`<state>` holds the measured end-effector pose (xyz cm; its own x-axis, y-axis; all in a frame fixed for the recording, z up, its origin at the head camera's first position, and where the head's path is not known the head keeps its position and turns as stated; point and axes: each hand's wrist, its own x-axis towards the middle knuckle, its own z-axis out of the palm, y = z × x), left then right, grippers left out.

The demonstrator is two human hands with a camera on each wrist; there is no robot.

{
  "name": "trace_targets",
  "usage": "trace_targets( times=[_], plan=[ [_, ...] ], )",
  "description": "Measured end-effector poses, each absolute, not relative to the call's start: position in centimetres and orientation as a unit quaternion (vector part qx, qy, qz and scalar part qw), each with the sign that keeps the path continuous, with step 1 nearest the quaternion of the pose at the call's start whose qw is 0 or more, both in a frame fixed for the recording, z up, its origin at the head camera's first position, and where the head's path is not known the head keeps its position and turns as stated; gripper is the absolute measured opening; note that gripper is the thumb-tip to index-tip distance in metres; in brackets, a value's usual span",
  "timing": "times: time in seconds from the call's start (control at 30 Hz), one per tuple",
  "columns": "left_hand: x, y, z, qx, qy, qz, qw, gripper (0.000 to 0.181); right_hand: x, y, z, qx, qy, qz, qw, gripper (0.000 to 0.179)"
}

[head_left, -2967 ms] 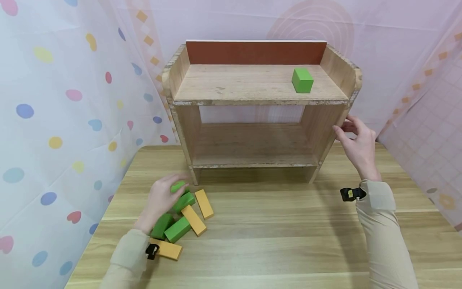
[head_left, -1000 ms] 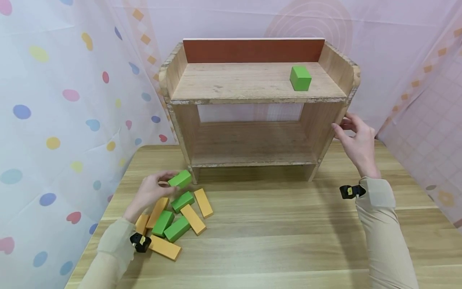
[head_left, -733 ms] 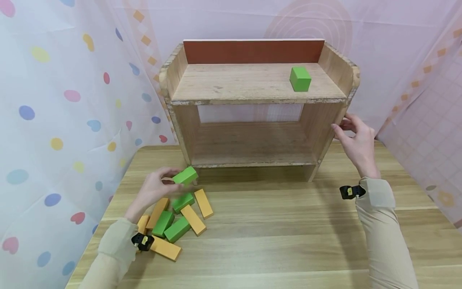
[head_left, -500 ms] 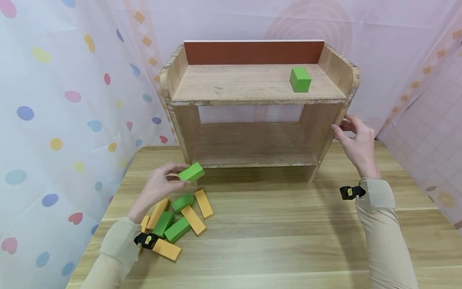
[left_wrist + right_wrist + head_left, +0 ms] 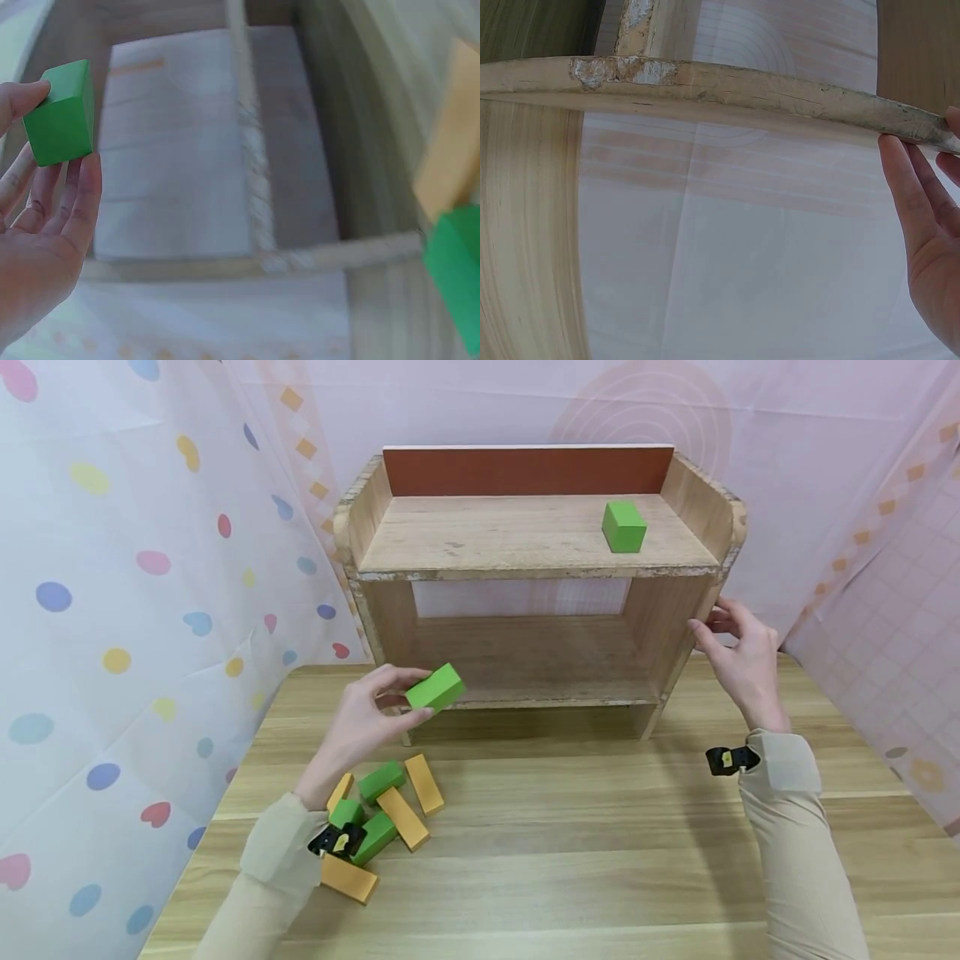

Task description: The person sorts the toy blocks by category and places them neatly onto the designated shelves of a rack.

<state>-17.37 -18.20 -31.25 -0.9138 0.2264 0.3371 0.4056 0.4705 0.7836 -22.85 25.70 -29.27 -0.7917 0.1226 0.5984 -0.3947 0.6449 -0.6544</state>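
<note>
My left hand (image 5: 362, 717) pinches a green block (image 5: 437, 687) between thumb and fingers, in front of the lower left part of a small wooden shelf (image 5: 525, 572). In the left wrist view this green block (image 5: 63, 112) sits at the fingertips, with the shelf's openings behind it. At the shelf's right side panel, my right hand (image 5: 742, 664) holds the edge. The right wrist view shows the fingers of that hand (image 5: 934, 232) against one face of the panel (image 5: 757, 94) and the thumb at the other. Another green block (image 5: 624, 527) stands on the top shelf, toward the right.
Several orange blocks (image 5: 349, 880) and green blocks (image 5: 382, 781) lie in a loose pile on the wooden table (image 5: 570, 860), below my left hand, some partly hidden by the wrist. A dotted cloth (image 5: 150, 610) hangs at the left and pink cloth (image 5: 495, 402) behind.
My left hand picked the green block up from the pile and has carried it up and to the right, toward the shelf. The right hand has stayed at the side panel.
</note>
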Motion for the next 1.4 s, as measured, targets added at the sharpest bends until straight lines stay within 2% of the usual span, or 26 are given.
trace_targets(
  times=[0.33,0.9,1.4],
  plan=[
    [-17.9,-14.8,-28.0,-0.235,-0.823,-0.496,0.147,0.041,-22.9,25.8,-29.3,0.081,-0.851,0.417,0.310,0.040],
    [-19.4,-9.9,-25.0,-0.329,-0.736,-0.494,0.327,0.037,-22.9,25.7,-29.4,0.075,-0.853,0.416,0.307,0.039],
    [-21.7,-6.3,-23.5,-0.294,-0.732,-0.431,0.438,0.032,-22.8,25.7,-29.3,0.081,-0.851,0.417,0.309,0.039]
  ],
)
